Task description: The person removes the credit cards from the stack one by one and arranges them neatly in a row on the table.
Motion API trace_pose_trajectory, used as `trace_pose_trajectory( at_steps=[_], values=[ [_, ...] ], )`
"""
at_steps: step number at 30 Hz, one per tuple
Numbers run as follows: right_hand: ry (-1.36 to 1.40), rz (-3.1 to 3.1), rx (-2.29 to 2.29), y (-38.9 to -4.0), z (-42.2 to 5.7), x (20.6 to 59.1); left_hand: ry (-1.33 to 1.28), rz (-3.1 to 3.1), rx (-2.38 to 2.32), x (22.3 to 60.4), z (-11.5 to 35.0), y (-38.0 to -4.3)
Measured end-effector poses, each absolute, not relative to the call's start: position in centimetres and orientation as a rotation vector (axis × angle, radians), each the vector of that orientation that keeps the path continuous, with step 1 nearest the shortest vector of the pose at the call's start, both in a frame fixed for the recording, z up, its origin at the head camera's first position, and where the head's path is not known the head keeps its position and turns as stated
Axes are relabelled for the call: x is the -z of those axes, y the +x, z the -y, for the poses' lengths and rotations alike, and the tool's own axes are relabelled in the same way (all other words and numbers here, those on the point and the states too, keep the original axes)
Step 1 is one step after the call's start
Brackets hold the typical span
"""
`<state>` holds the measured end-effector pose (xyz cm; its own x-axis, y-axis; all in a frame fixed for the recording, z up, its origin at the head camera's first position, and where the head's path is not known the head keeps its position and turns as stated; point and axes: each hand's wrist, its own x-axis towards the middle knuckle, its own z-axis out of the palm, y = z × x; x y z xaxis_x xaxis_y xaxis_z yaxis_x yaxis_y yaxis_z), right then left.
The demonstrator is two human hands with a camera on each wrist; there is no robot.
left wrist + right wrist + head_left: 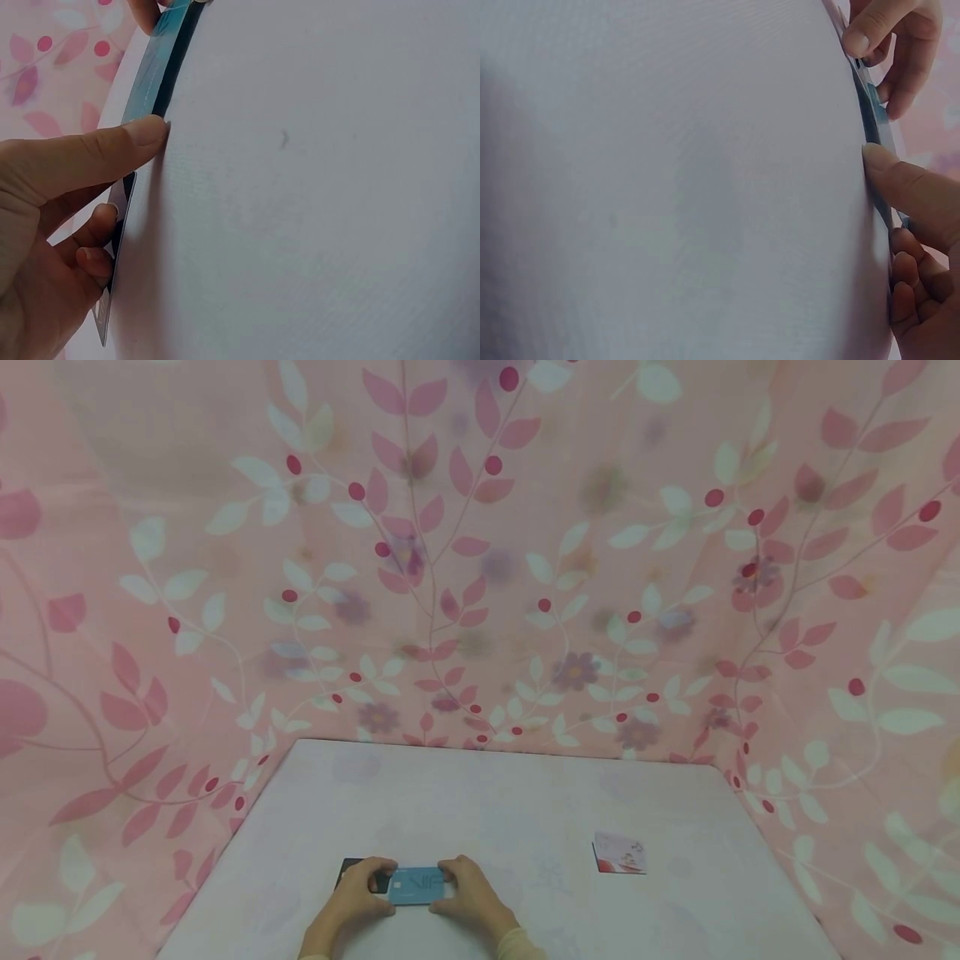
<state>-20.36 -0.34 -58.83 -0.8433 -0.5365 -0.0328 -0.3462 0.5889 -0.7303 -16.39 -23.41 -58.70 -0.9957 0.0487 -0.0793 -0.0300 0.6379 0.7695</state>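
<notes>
A blue bank card (418, 887) with a small pale chip lies flat between both hands at the near middle of the white table. My left hand (358, 893) pinches its left end, the thumb at the near edge and a fingertip at the far edge. At the opposite end, my right hand (472, 895) grips the card the same way. Under the left hand's fingers sits a black card (382, 883), partly hidden. The left wrist view shows the blue card (154, 82) edge-on, close over the tabletop, with a dark band along its near side.
Off to the right on the white table (495, 802) lies a pale pink and white card (621, 853) with a red corner and a dark edge beneath. Flower-patterned pink cloth (480, 652) hangs behind the table and along both sides.
</notes>
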Motion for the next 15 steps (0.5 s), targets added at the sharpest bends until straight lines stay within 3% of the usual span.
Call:
trace_pose_trajectory(
  at_steps=[15],
  values=[
    [-0.754, -2.59, 1.013, -20.18, 0.2, 58.98, 0.031, -2.796, -1.264, 58.36, 22.91, -16.34]
  ],
)
